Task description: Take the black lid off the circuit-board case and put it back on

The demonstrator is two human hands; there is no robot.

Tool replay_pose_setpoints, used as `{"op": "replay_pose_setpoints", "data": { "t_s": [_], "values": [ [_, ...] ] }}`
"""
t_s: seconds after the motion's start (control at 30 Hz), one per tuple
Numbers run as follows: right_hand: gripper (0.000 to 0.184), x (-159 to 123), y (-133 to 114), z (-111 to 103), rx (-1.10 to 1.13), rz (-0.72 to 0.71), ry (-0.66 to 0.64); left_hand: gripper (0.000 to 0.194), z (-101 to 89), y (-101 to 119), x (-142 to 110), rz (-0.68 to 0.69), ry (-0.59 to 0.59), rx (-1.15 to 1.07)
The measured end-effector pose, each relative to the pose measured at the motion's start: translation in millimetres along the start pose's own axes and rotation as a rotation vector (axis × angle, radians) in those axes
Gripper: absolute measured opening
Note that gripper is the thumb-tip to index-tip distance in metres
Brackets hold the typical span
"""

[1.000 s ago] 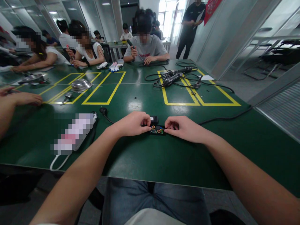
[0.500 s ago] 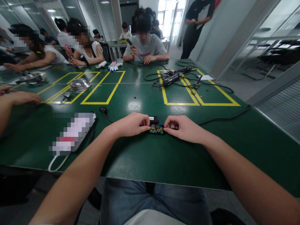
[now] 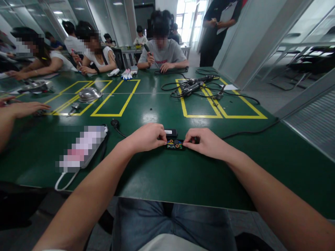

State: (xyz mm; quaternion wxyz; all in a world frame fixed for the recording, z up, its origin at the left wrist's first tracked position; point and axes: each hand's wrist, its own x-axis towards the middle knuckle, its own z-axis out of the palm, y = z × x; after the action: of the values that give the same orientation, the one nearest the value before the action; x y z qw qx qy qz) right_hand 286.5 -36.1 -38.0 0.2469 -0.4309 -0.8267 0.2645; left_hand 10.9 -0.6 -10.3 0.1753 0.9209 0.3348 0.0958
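**Both hands at the open box [image 3: 175, 145], its board face up**

The box sits mid-surface [image 3: 183, 177], straight ahead of the person. A broad stretch of green lies between it and the near edge at six o'clock; the right-hand edge is well apart at three o'clock. Yellow tape [image 3: 107, 115] marks rectangles toward eleven and one o'clock. A tangle of corded tools [image 3: 193, 86] lies on the far side, near one o'clock; a plug [image 3: 115, 123] is at ten, and a pixelated pale object [image 3: 91, 153] with a looped strap at nine.

The box's long axis runs nine to three o'clock, its opening upward. The lid [image 3: 171, 133], label showing, lies just beyond at twelve, roughly parallel. The left hand [image 3: 148, 138] has its grip together at the nine o'clock end, the right hand [image 3: 206, 141] likewise at the three o'clock end; whether each pinches rim or wire is too small to tell. A cord [image 3: 251, 132] runs out past the right hand toward two o'clock.

Compared with a second ago, the left hand sits slightly further toward nine, baring more of the label. The box is in nearly the same place. The standing person [image 3: 216, 38] now shows a clipboard [image 3: 227, 15].
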Motion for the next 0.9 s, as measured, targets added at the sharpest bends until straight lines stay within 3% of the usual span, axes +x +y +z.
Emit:
{"op": "replay_pose_setpoints", "data": {
  "t_s": [0.2,0.37,0.5,0.6,0.7,0.8,0.9],
  "values": [
    [0.008,-1.2,-0.8,2.1,-0.057,-0.014,0.022,0.019,17.8,-5.4,7.7,0.048,0.222,0.117],
    [0.010,-0.5,-3.7,3.9,-0.054,-0.001,0.021,0.031,18.9,-16.3,11.1,-0.042,0.128,0.054],
    [0.009,-0.6,-1.5,2.4,-0.034,0.057,0.059,0.035,11.4,-12.6,9.0,-0.108,0.158,0.007],
    [0.031,-1.2,2.3,0.6,0.010,0.113,0.123,0.038,7.0,-3.2,6.0,-0.065,0.191,-0.088],
    [0.043,-1.7,2.9,-1.3,0.047,0.122,0.125,0.039,5.4,6.5,3.2,0.030,0.131,-0.161],
    [0.046,-1.8,-0.4,-2.9,0.049,0.091,0.062,0.037,6.5,12.1,2.0,0.076,0.037,-0.124],
    [0.039,-2.0,-4.0,-3.2,0.007,0.062,0.005,0.037,7.6,13.9,2.1,0.063,0.016,-0.041]
  ]
}}
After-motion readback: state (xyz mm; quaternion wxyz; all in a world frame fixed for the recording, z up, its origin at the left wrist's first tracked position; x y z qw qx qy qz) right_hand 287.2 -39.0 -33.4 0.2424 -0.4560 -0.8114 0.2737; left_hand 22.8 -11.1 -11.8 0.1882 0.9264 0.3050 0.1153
